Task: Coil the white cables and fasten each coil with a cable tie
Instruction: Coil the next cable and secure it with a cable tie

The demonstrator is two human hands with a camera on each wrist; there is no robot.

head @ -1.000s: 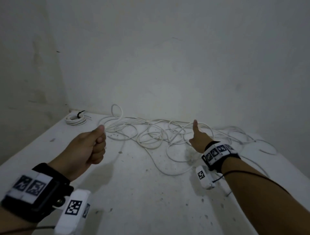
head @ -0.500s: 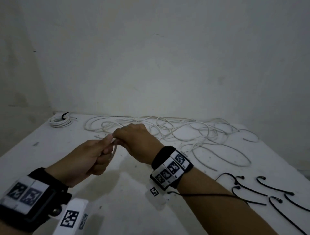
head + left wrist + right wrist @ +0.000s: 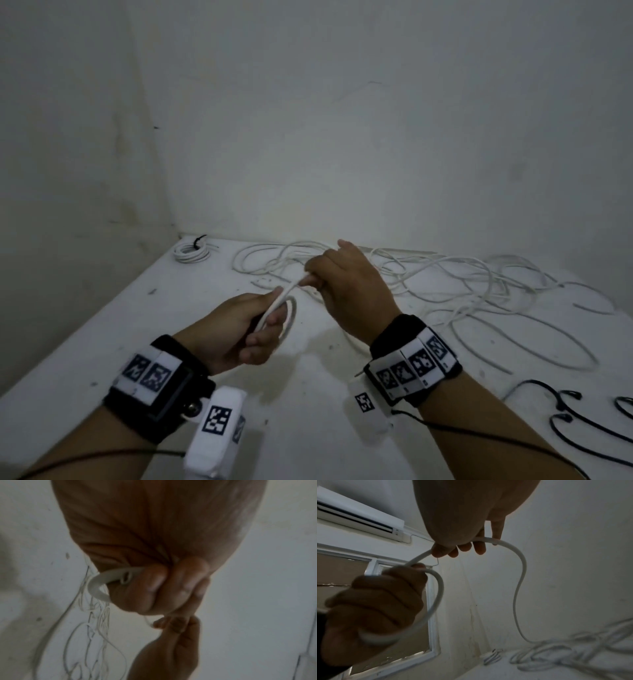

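Note:
A long white cable lies in a loose tangle across the back of the white table. My left hand grips a small first loop of that cable, with the cut end poking out beside the fingers. My right hand hovers just beyond it, fingers curled round the same cable where it runs off toward the tangle. A finished coil bound with a black cable tie sits in the far left corner.
Several black cable ties lie loose at the table's right front. Walls close the table at the back and left. In the right wrist view an air conditioner and a window show behind the hands.
My right hand came back from the tangle to meet the left. A small cable loop now stands in the left hand, and both hands have drawn closer to me.

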